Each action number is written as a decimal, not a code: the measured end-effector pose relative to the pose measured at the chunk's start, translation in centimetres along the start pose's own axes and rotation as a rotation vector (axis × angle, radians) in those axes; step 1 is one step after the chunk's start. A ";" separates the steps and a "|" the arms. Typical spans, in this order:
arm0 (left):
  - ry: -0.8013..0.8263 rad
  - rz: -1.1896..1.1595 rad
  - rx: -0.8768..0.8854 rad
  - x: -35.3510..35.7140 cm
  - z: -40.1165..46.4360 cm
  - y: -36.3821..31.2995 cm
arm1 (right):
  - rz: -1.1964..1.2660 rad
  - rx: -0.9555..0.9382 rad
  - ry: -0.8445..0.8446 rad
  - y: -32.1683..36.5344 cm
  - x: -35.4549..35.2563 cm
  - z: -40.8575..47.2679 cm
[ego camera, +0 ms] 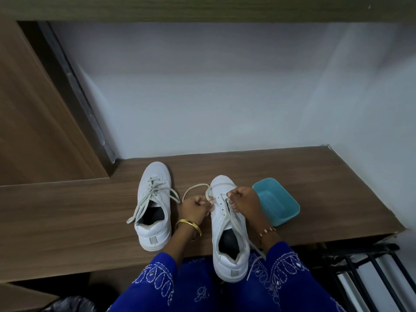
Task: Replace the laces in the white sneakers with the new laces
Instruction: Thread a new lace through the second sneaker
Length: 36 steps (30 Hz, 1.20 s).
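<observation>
White leather catches the light as a person laces the right-hand sneaker (227, 224), its heel jutting past the front edge of a wood-grain desk (78, 212). The left hand (195, 207), fingers curled, pinches one looped end of the pale lace (195, 188); the right hand (244, 200), also curled, pinches the other end at the eyelets, the loose tail trailing over the sleeve. The second sneaker (154, 206) stands just to the left, loosely laced. A teal tub (278, 202) sits beside the right wrist.
</observation>
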<state>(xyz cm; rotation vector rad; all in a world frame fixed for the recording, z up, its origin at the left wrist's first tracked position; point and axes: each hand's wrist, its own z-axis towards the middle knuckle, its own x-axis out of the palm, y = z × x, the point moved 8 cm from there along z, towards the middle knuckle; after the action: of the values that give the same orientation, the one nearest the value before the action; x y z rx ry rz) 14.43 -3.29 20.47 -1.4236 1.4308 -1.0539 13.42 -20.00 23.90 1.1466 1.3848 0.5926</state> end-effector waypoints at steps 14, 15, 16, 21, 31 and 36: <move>-0.194 0.040 0.024 0.7 2.5 1.1 | -0.253 -0.104 -0.026 -0.6 2.4 1.2; -0.205 0.057 0.038 0.6 2.6 1.1 | -0.244 -0.100 -0.024 -0.7 2.4 1.2; -0.217 0.077 0.055 0.5 2.6 1.0 | -0.233 -0.093 -0.020 -0.8 2.4 1.2; -0.250 0.087 0.096 0.5 2.8 1.0 | -0.201 -0.092 -0.014 -0.8 2.2 1.0; -0.229 0.057 0.118 0.8 2.5 0.9 | -0.200 -0.092 -0.025 -0.9 2.2 1.1; -0.272 0.149 0.177 0.6 2.0 0.3 | -0.213 -0.093 -0.028 -0.9 2.2 1.0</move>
<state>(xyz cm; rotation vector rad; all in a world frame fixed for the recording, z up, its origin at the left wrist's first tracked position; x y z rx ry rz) 16.26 -3.87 19.59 -1.2585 1.1964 -0.8353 14.46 -18.69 21.96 0.9161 1.4189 0.4809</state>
